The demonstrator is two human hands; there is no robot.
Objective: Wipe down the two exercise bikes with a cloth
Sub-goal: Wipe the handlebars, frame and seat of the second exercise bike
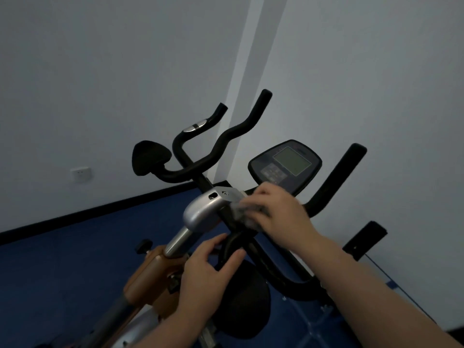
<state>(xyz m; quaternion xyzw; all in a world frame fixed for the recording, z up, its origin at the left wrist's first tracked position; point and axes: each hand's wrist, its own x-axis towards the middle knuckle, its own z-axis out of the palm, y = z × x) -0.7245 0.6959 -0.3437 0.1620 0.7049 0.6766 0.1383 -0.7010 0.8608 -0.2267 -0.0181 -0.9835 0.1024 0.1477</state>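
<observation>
An exercise bike with an orange-brown frame point(148, 275) and a silver stem cap point(203, 209) stands in front of me, its black handlebars point(218, 144) rising toward the wall. My right hand point(281, 217) presses a grey cloth point(241, 214) against the black bar just right of the silver cap. My left hand point(208, 272) grips a curved black bar below the cap, above a round black pad point(246, 297). A second bike's console with a grey screen point(286, 164) and black handle point(339, 179) sits behind my right hand.
White walls meet in a corner behind the bikes, with a wall socket point(80, 173) at the left. Blue floor point(62, 272) with a black skirting strip runs along the wall. A black bracket point(364, 243) sticks out at the right.
</observation>
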